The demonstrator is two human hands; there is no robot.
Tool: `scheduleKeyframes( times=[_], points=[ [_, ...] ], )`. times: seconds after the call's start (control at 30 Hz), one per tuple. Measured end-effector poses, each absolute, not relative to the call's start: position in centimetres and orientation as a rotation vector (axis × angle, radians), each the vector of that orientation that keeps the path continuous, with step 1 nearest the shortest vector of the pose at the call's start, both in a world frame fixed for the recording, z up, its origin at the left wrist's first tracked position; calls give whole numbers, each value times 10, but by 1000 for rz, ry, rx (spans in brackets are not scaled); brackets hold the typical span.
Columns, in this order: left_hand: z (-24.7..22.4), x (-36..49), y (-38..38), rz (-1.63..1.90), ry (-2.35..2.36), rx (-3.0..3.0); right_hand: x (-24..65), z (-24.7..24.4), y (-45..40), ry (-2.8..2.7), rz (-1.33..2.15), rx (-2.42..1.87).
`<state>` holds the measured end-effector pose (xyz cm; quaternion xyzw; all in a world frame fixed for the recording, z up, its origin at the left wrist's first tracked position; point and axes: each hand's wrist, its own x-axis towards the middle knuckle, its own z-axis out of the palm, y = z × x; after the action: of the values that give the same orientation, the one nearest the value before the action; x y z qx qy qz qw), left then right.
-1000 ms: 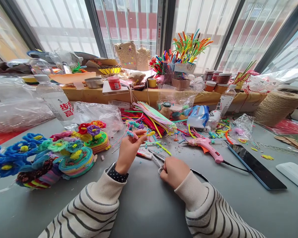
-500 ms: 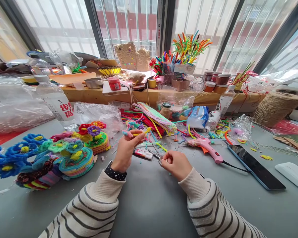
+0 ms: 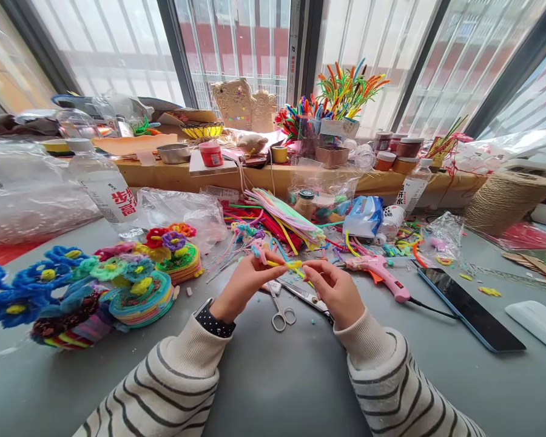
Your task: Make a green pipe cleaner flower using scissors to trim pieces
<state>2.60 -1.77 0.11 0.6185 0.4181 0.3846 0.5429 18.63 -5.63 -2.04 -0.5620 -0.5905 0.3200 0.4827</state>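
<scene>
Between my two hands a short yellow fuzzy stem (image 3: 293, 265) is pinched near the middle of the view. My left hand (image 3: 248, 280) grips its left part, with a pink and pale blue fuzzy piece (image 3: 258, 245) showing at the fingertips. The fingers of my right hand (image 3: 337, 290) are closed on the stem's right end. Small silver scissors (image 3: 283, 315) lie on the grey table (image 3: 277, 382) below the hands. A larger pair of scissors (image 3: 306, 295) rests beside them, partly under my right hand.
Fuzzy-stem flowers (image 3: 45, 274) and round layered pieces (image 3: 141, 297) stand at the left. Bundled stems (image 3: 286, 218) lie beyond the hands. To the right are a pink glue gun (image 3: 382, 274), its cord, a phone (image 3: 471, 309) and a twine roll (image 3: 509, 200).
The small scissors, earlier at my right fingers, now lie released on the table. My right hand has moved up and taken hold of the yellow stem; my left hand has shifted right.
</scene>
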Motion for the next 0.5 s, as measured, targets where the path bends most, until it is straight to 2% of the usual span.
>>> scheduleKeyframes(
  times=[0.13,0.5],
  points=[
    [4,28,-21,800,970,1480,187,-23,-55,-1434,822,-1359],
    [4,33,-23,805,978,1434,171,-32,-56,-1306,1061,-1204]
  ],
)
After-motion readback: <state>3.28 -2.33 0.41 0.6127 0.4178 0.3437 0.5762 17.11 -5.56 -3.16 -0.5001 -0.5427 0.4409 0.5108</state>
